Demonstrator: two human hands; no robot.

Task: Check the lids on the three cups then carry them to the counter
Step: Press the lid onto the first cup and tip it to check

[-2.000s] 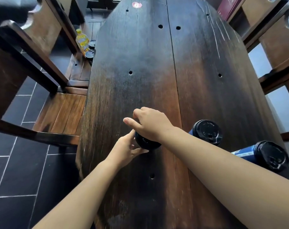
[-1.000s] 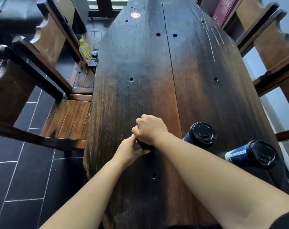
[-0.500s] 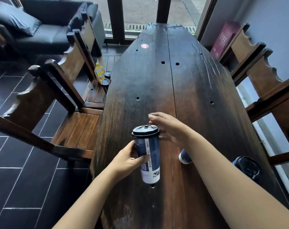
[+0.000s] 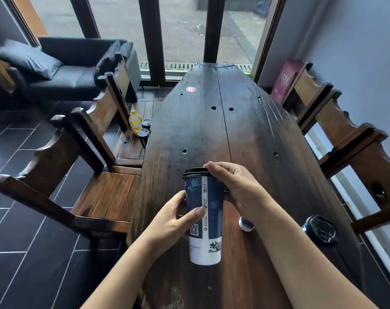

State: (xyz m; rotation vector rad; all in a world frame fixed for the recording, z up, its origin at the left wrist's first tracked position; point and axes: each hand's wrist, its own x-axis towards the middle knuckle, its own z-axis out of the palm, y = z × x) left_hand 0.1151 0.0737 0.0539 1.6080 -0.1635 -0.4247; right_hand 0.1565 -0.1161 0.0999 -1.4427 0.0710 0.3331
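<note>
At centre our left hand (image 4: 171, 221) grips the blue cup (image 4: 212, 197) above the desk (image 4: 212, 134), right hand (image 4: 236, 188) pinching its lid (image 4: 195, 171). First lid check, we judge; next, the cup behind our wrist (image 4: 246, 224) and the lower-right cup (image 4: 319, 229).

- A round red sticker (image 4: 190, 89) at the far end of the wooden table (image 4: 212, 134) bears a pale numeral that reads as 6.
- The paper cup (image 4: 204, 217) carries a QR code (image 4: 194, 229) on its blue side, just above the white base band.
- A white strip running up the cup holds small print and icons, among them a recycling sign (image 4: 205, 229); the words are too small to read.
- The white base band bears lines of fine print, illegible.
- The maroon box (image 4: 284, 82) by the right wall shows gold characters, too blurred to read.
- The yellow bottle (image 4: 135, 121) on the chair seat (image 4: 131, 148) has a printed label, unreadable.
</note>
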